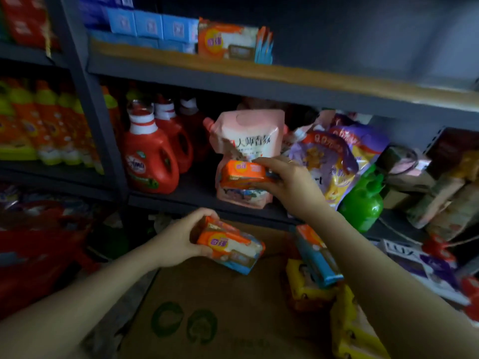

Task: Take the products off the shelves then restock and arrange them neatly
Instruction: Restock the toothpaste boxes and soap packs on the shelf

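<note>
My right hand (287,182) grips an orange soap pack (243,174), raised in front of a pink refill pouch (246,141) on the middle shelf. Lower down, my left hand (181,239) holds another orange and blue soap pack (233,250) over a cardboard sheet (207,307). Matching orange soap packs (228,42) stand on the wooden upper shelf (311,76) beside small blue boxes (153,25). More soap packs, blue (318,260) and yellow (305,286), lie under my right forearm.
Red detergent jugs (150,156) stand left of the pouch, orange bottles (39,125) further left. Purple pouches (334,156), a green bottle (363,203) and a Lux box (420,265) crowd the right. The upper shelf's right part is bare wood.
</note>
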Demonstrator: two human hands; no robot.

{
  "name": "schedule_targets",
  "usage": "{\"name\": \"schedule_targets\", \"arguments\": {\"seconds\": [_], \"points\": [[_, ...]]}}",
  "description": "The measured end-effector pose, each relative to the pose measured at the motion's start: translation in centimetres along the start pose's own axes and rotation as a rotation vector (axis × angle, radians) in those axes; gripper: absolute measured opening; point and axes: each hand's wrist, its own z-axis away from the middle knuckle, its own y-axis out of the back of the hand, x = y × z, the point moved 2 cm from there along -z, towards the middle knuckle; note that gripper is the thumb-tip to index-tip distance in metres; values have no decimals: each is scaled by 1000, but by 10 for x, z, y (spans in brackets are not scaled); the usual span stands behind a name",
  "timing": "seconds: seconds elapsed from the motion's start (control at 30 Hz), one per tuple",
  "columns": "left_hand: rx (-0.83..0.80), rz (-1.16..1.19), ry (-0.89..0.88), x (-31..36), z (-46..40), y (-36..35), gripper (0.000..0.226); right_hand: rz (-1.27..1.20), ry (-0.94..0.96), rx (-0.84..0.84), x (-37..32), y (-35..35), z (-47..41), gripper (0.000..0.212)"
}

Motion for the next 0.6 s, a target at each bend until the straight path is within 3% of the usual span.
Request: {"name": "schedule_targets", "arguments": {"seconds": [0.07,0.23,0.4,0.53,0.6], "points": [[47,11,-75,23,-3,21,59,136,91,113,-9,18,-15,44],[313,44,-301,88,-10,84,57,148,161,328,-39,68,-64,46],[554,27,-439,127,-16,144,61,348,191,438,-56,101,-119,46],[700,42,-515,142,-28,178,73,498,183,406,-57,100,-162,46],[738,53,-535,145,-36,192,72,445,100,348,-54,98,-182,46]]}}
